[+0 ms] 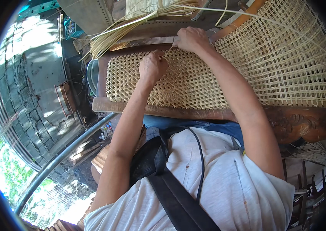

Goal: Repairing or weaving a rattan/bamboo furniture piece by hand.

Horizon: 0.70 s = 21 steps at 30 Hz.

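A woven cane panel [197, 82] in a brown wooden chair frame [163, 110] lies across my lap. My left hand [152, 68] is closed in a pinch just above the weave, near the frame's far rail; whatever its fingertips hold is too small to make out. Farther right, over that rail, my right hand [193, 39] has its fingers pressed together on a thin cane strand [170, 49]. The short visible end of this strand slants down toward the panel between my two hands.
A bundle of loose cane strands [107, 43] lies beyond the frame at the far left, and one long strand crosses above the panel. Wider open weave [297, 65] fills the right side. A metal pipe [61, 158] runs at left. Carved wood [305, 123] borders the near right.
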Each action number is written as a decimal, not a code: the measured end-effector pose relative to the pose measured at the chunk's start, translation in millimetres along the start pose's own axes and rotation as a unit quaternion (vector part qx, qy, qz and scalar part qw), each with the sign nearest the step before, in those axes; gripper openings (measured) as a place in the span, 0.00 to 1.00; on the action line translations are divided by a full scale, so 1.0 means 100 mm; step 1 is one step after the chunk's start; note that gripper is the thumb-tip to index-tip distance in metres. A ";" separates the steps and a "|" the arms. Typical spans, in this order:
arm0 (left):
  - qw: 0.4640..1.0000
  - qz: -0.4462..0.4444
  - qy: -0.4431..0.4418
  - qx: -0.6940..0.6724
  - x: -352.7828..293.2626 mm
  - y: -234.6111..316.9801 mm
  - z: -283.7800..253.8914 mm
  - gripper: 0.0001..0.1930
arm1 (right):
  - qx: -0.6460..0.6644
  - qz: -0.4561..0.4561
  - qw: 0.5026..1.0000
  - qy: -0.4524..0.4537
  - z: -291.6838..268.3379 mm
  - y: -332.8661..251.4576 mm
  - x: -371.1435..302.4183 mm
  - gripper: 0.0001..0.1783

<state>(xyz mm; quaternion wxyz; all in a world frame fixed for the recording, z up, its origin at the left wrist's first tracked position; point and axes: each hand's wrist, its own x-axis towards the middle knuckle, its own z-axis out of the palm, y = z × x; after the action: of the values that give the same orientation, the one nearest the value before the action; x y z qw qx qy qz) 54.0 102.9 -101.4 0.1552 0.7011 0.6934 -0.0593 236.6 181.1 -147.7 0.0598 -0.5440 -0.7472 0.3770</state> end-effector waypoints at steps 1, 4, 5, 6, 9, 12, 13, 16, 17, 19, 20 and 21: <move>1.000 0.008 0.012 -0.006 0.05 0.00 0.00 0.11 | 0.018 0.006 0.999 0.026 -0.01 0.04 -0.02 0.22; 0.855 -0.210 -0.163 -0.444 0.15 -0.03 0.03 0.19 | 0.074 0.019 0.997 0.006 0.02 0.05 -0.06 0.21; 0.850 -0.225 -0.147 -0.454 0.15 -0.04 0.04 0.20 | 0.072 0.022 0.997 -0.009 0.04 0.02 -0.07 0.21; 0.842 -0.239 -0.133 -0.465 0.16 -0.06 0.05 0.22 | 0.096 0.030 0.995 -0.006 0.07 0.00 -0.07 0.21; 0.892 -0.208 -0.080 -0.394 0.10 -0.08 0.07 0.21 | 0.103 0.024 0.994 -0.033 0.18 -0.11 -0.05 0.18; 0.948 -0.171 -0.051 -0.266 0.07 -0.07 0.07 0.18 | 0.038 -0.018 0.997 -0.071 0.30 -0.17 -0.01 0.13; 0.957 -0.164 -0.040 -0.234 0.07 -0.06 0.07 0.17 | 0.018 -0.026 0.997 -0.065 0.32 -0.18 0.00 0.13; 0.941 -0.201 -0.052 -0.268 0.06 0.00 0.05 0.15 | -0.007 -0.041 0.996 -0.076 0.35 -0.25 0.05 0.14; 0.943 -0.197 -0.048 -0.264 0.06 0.01 0.04 0.15 | -0.008 -0.055 0.996 -0.075 0.36 -0.27 0.05 0.15; 0.942 -0.208 -0.041 -0.259 0.06 0.01 0.01 0.16 | -0.011 -0.058 0.996 -0.065 0.37 -0.34 0.03 0.15; 0.942 -0.209 -0.041 -0.258 0.05 0.01 0.00 0.16 | -0.004 -0.070 0.997 -0.032 0.38 -0.35 0.02 0.16; 0.941 -0.214 -0.050 -0.258 0.06 0.00 0.00 0.14 | -0.007 -0.067 0.997 -0.037 0.38 -0.36 0.01 0.16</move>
<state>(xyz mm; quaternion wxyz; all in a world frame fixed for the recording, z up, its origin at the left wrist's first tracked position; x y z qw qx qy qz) 53.7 108.3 -102.7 0.3487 0.4683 0.8100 0.0544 189.5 158.9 -152.6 0.0533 -0.4787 -0.7863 0.3869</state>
